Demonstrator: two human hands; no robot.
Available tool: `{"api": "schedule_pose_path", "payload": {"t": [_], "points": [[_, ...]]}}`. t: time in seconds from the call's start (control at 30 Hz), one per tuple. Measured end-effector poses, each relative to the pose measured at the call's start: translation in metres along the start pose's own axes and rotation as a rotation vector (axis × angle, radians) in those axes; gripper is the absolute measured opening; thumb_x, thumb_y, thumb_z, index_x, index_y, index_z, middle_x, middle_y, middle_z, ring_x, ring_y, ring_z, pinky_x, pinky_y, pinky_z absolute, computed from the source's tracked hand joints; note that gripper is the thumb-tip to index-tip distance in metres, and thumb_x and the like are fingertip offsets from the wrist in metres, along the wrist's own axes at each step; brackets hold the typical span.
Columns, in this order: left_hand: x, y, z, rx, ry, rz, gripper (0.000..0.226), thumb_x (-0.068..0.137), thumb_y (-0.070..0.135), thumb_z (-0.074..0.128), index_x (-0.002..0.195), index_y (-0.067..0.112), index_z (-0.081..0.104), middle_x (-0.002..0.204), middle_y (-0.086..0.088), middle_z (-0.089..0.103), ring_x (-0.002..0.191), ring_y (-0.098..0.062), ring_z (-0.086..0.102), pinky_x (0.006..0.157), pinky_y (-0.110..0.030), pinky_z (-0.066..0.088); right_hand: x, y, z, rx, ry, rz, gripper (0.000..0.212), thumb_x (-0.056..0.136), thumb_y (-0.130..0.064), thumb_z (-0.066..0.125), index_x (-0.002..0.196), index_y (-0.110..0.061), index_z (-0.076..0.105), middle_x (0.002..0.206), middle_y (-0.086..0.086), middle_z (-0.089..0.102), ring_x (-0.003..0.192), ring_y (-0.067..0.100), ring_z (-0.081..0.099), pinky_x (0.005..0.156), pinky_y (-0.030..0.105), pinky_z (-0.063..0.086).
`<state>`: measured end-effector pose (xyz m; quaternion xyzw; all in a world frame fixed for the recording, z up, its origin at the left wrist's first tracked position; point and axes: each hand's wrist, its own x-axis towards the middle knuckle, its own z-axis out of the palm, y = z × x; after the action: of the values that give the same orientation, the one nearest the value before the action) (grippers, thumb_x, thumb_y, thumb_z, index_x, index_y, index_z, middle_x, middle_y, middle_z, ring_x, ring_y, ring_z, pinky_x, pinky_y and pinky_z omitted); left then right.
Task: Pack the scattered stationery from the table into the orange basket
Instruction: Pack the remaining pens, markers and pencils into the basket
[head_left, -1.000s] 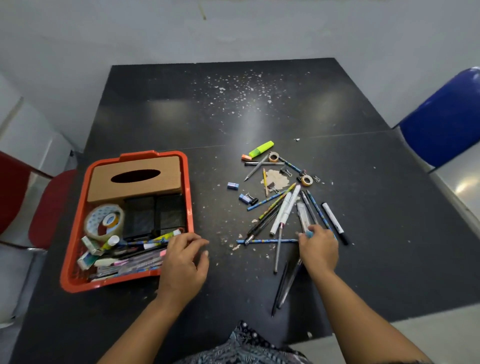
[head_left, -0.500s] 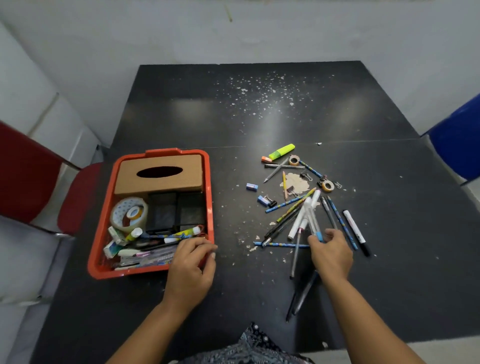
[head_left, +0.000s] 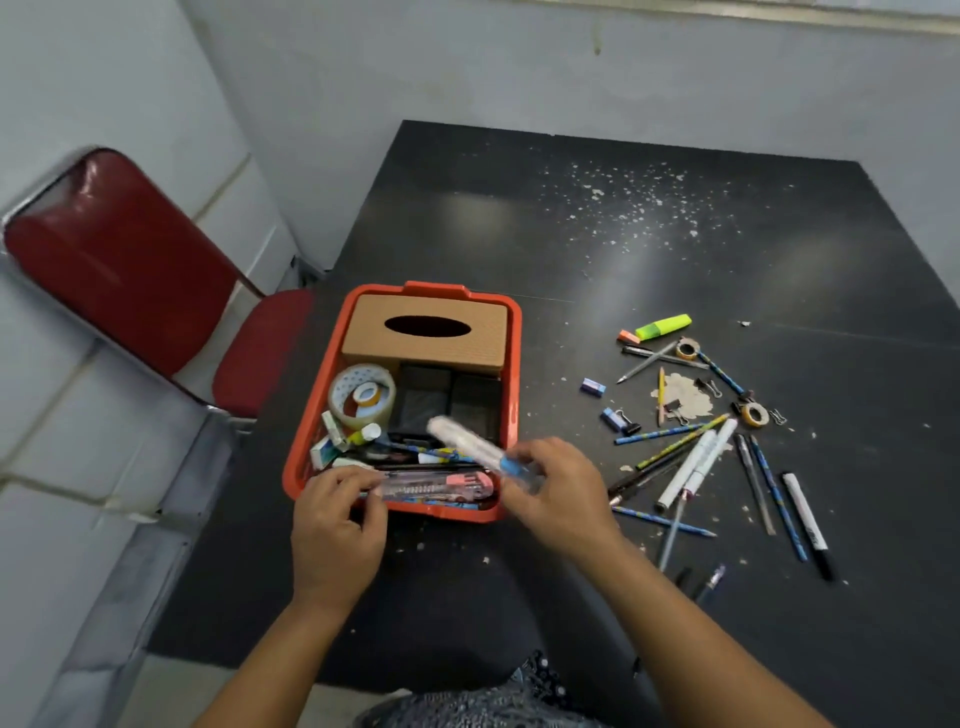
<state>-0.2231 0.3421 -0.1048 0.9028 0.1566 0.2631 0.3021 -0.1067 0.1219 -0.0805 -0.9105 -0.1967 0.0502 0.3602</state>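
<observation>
Paint-flecked black table (head_left: 675, 249) meets grey wall (head_left: 467, 67); right hand (head_left: 558, 499) fingers pinch white marker (head_left: 467, 441).

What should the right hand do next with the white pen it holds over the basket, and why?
Probably lower the white pen and let it go among the pens at the near end of the orange basket. The right hand holds it above that spot, while the left hand rests at the near rim.

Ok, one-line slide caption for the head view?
Right hand carries a white pen over the orange basket.
</observation>
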Motion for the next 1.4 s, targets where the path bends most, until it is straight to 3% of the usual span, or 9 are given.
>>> {"api": "schedule_pose_path", "payload": {"t": [0.1,0.3,0.43,0.57,0.77,0.83,0.93,1.1,1.4], "points": [[0.001,-0.004,-0.005,-0.002,-0.003,-0.031,0.02,0.085,0.019,0.056,0.093,0.01,0.072,0.094,0.003,0.064,0.093,-0.011,0.056,0.08,-0.035,0.051,0.013,-0.018,0.012,-0.141,-0.117,-0.181,0.039,0.075,-0.041,0.058,0.103,-0.018,0.072,0.098,-0.002,0.067,0.089,0.018,0.058,0.078,0.027,0.047],[0.004,-0.006,-0.004,-0.003,-0.041,-0.06,0.017,0.084,0.017,0.059,0.094,0.013,0.072,0.095,0.007,0.062,0.094,-0.009,0.056,0.08,-0.03,0.05,0.036,-0.042,0.036,-0.386,-0.29,-0.35,0.032,0.088,-0.036,0.059,0.115,-0.022,0.068,0.106,-0.001,0.066,0.093,0.018,0.054,0.081,0.034,0.049],[0.008,-0.007,-0.003,-0.021,-0.058,-0.049,0.016,0.083,0.015,0.061,0.094,0.013,0.072,0.094,0.008,0.062,0.093,-0.008,0.057,0.081,-0.027,0.049,0.038,-0.043,0.043,-0.501,-0.204,-0.339,0.028,0.088,-0.031,0.059,0.112,-0.02,0.07,0.103,0.0,0.067,0.09,0.021,0.055,0.078,0.037,0.048],[0.012,-0.005,0.0,-0.041,-0.087,-0.065,0.017,0.084,0.017,0.061,0.095,0.014,0.073,0.096,0.009,0.061,0.095,-0.007,0.058,0.082,-0.025,0.048,0.034,-0.039,0.048,-0.574,-0.126,-0.28,0.015,0.084,-0.028,0.064,0.094,-0.022,0.074,0.089,-0.003,0.066,0.079,0.018,0.053,0.07,0.034,0.048],[0.013,0.0,0.008,-0.03,-0.138,-0.068,0.016,0.084,0.005,0.069,0.097,0.014,0.073,0.098,0.009,0.061,0.095,-0.005,0.056,0.082,-0.017,0.043,0.033,-0.035,0.044,-0.552,-0.175,-0.329,0.027,0.097,-0.032,0.052,0.117,-0.022,0.066,0.112,0.0,0.06,0.098,0.021,0.051,0.083,0.036,0.042],[0.013,0.001,0.009,-0.028,-0.147,-0.059,0.019,0.083,0.002,0.069,0.097,0.014,0.072,0.098,0.009,0.062,0.095,-0.006,0.056,0.081,-0.021,0.046,0.032,-0.034,0.044,-0.544,-0.169,-0.331,0.029,0.097,-0.033,0.051,0.12,-0.022,0.064,0.114,0.001,0.059,0.1,0.021,0.05,0.084,0.036,0.041],[0.015,0.002,0.01,-0.031,-0.15,-0.029,0.015,0.084,0.007,0.067,0.097,0.012,0.072,0.097,0.007,0.062,0.094,-0.009,0.058,0.081,-0.032,0.052,0.029,-0.032,0.046,-0.538,-0.136,-0.324,0.03,0.094,-0.036,0.057,0.119,-0.022,0.066,0.111,0.0,0.062,0.097,0.022,0.052,0.08,0.036,0.043],[0.021,0.015,0.014,-0.05,-0.17,0.004,0.02,0.084,0.02,0.06,0.098,0.013,0.073,0.096,0.008,0.062,0.094,-0.009,0.058,0.082,-0.035,0.053,0.023,-0.025,0.043,-0.432,-0.039,-0.292,0.027,0.086,-0.034,0.067,0.11,-0.021,0.069,0.101,0.0,0.066,0.088,0.021,0.057,0.071,0.035,0.047],[0.026,0.055,0.041,-0.109,-0.254,0.109,0.018,0.086,0.017,0.061,0.099,0.013,0.072,0.097,0.008,0.061,0.091,-0.004,0.056,0.079,-0.025,0.05,0.01,0.006,0.01,-0.255,0.186,-0.144,0.023,0.088,-0.028,0.063,0.108,-0.019,0.07,0.09,-0.002,0.064,0.082,0.019,0.056,0.07,0.033,0.047]]}}
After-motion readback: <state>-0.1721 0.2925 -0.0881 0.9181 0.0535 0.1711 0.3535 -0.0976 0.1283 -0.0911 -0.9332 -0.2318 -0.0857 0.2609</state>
